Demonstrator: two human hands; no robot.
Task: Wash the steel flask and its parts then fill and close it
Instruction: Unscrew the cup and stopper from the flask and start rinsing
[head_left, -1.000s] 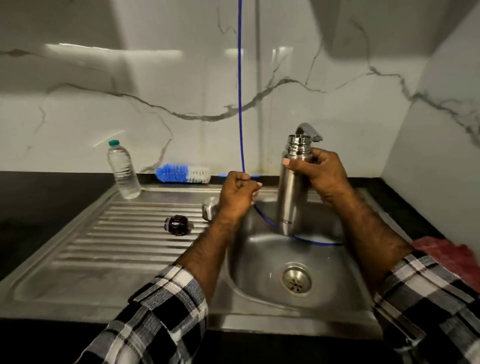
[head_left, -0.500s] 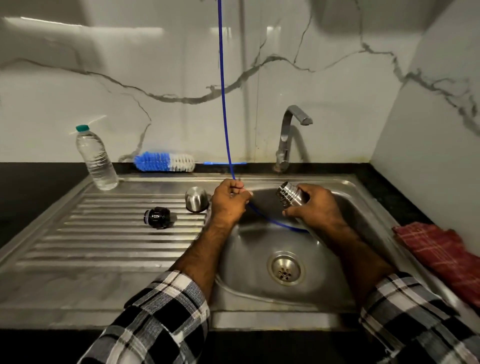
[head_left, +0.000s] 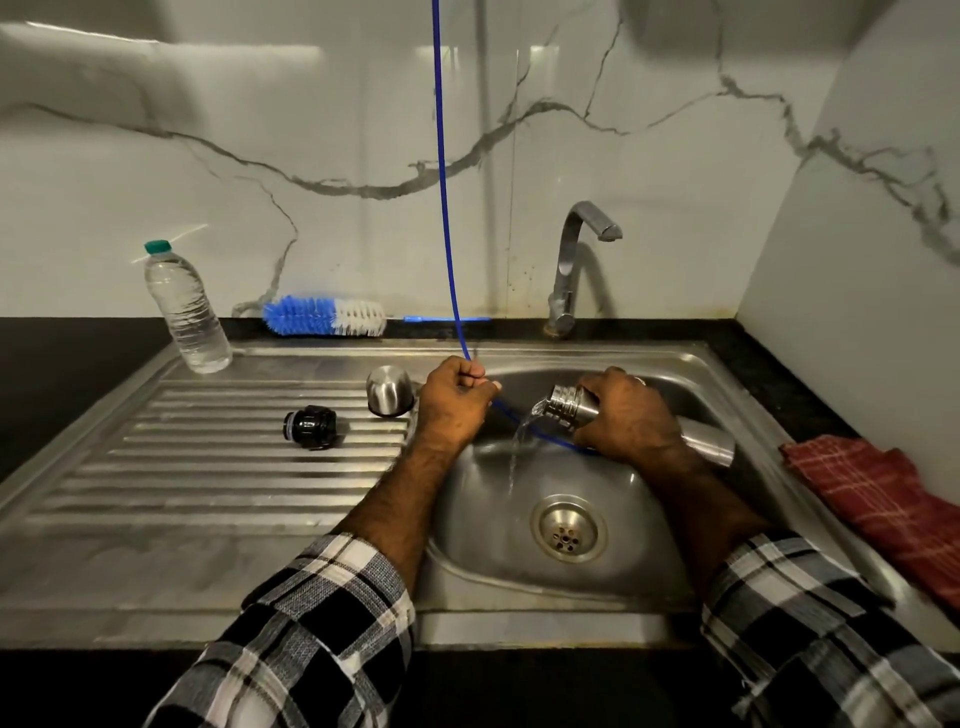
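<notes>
My right hand (head_left: 626, 415) grips the steel flask (head_left: 569, 406) near its threaded neck and holds it tipped on its side over the sink basin (head_left: 498, 545). Water runs from the flask's mouth down into the basin. My left hand (head_left: 456, 400) is closed around a thin blue hose (head_left: 444, 208) that hangs from above and curves under the flask. On the drainboard (head_left: 208, 467) the steel cup lid (head_left: 388, 391) stands upside down, and the black stopper (head_left: 310, 427) lies on its side.
A tap (head_left: 576, 260) stands behind the basin, its spout dry. A blue and white bottle brush (head_left: 324, 316) lies against the wall. A clear water bottle (head_left: 186, 309) stands at the drainboard's back left. A red checked cloth (head_left: 883, 499) lies on the right counter.
The flask went from upright near the tap to tipped on its side low in the basin, and water now pours out. My left hand kept hold of the blue hose.
</notes>
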